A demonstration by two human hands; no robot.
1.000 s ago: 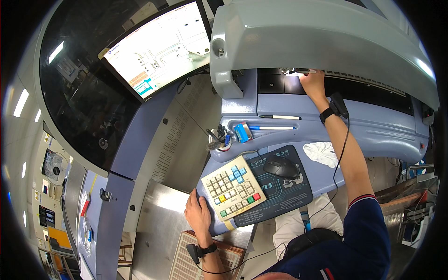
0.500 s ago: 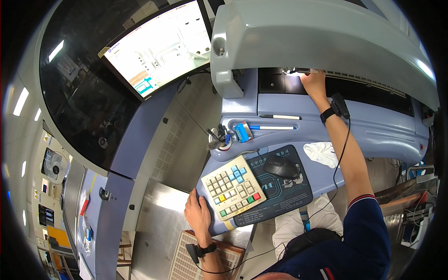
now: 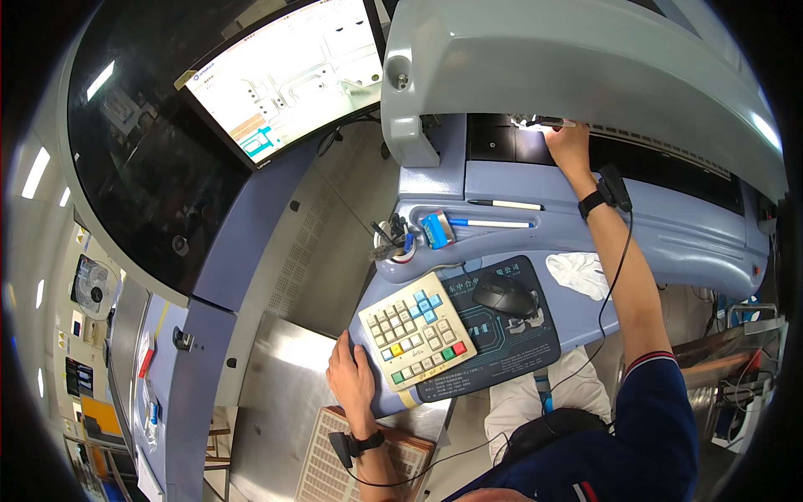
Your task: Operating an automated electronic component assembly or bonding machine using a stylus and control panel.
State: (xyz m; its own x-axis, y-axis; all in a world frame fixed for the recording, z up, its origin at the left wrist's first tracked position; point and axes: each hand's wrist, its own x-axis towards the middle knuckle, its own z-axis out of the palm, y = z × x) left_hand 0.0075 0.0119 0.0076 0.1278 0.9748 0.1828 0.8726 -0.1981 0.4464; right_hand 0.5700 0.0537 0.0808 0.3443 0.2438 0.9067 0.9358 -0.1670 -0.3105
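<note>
Two hands work well apart: the right hand (image 3: 567, 140) reaches to one o'clock, fingers pinched on a small bright part (image 3: 535, 122) lying crosswise under the machine hood (image 3: 585, 58), while the left hand (image 3: 351, 376) rests open-fingered at seven o'clock beside the keypad (image 3: 416, 328).

The left hand (image 3: 351, 376) lies low, palm down, fingers loosely together and pointing up and forward, holding nothing; its forearm comes in from the lower edge with a dark band on the wrist. The right arm stretches far up and forward, almost straight, a dark band on the wrist. The right hand (image 3: 567, 140) reaches away, fingertips hidden; its grip cannot be told.
</note>
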